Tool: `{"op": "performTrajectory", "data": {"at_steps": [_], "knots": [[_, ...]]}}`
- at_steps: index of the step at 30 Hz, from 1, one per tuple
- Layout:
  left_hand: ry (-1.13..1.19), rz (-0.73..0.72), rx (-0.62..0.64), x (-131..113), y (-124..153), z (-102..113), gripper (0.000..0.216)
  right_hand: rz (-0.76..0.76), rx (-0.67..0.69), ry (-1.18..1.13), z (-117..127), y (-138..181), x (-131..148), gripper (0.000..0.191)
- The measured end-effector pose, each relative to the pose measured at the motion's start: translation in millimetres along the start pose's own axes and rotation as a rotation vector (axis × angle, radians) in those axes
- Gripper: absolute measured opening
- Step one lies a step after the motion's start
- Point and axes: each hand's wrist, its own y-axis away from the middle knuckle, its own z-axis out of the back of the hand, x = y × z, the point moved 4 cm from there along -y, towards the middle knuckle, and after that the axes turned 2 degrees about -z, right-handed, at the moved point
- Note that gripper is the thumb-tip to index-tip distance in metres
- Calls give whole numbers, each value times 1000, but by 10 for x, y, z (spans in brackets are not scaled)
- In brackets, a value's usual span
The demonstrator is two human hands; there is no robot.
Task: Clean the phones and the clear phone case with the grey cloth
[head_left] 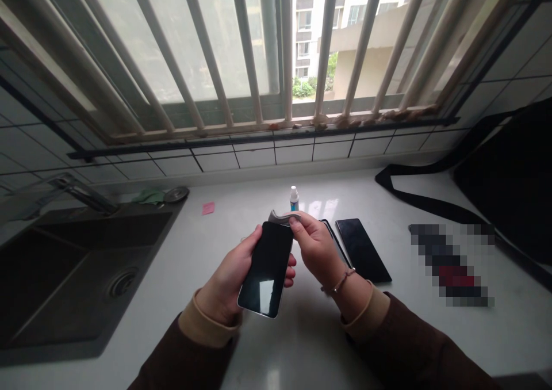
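The phone (266,269) is held above the worktop (302,355), its dark screen turned up toward the wearer and its long axis running away from the body, the far end leaning a little to the right. The left hand (233,272) has its grip closed around it: the thumb lies along the phone's left edge and fingertips show past its right edge, so the body sits clasped between them. The right hand (317,243) is at the phone's far right corner, its grip pinching a curved grey strip (282,216) between thumb and fingers. That strip lies just beyond the phone's far end, roughly crosswise to the long axis; whether the two touch cannot be told. The right hand is therefore the nearer one to that end, while the left has the phone's side. Beyond the phone stands a small white bottle (294,199); to its right lies a black flat device (363,249), and to its left, farther off, a pink slip (208,208).
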Motion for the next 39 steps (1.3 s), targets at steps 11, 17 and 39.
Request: {"op": "performTrajectory", "data": {"at_steps": [11,17,39], "knots": [[36,-192,-136,-77,-124,117,58,143,-43,180,-19,23,64,29],[227,-332,-221,-176,-175,161,50,203,69,218,-125,69,147,27],[421,-596,-423,-391,-110,360,53,205,287,139,-168,126,216,29]]}}
